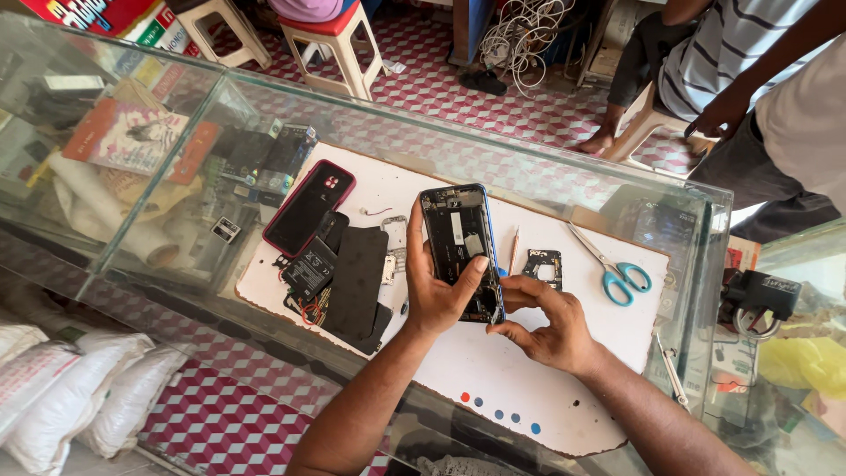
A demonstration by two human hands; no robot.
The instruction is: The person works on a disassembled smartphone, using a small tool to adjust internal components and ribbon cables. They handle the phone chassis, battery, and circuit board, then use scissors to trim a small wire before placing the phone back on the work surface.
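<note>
Hands: my left hand (434,291) grips the opened phone (462,251) from its left edge, thumb across; my right hand (544,322) pinches its lower right corner. Bare white board (493,370) lies below the grip, scissors (612,264) right, loose phone parts (339,278) left.

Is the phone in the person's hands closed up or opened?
Opened: the phone in the left hand shows bare internal parts, no back cover; the right hand touches its lower edge.
</note>
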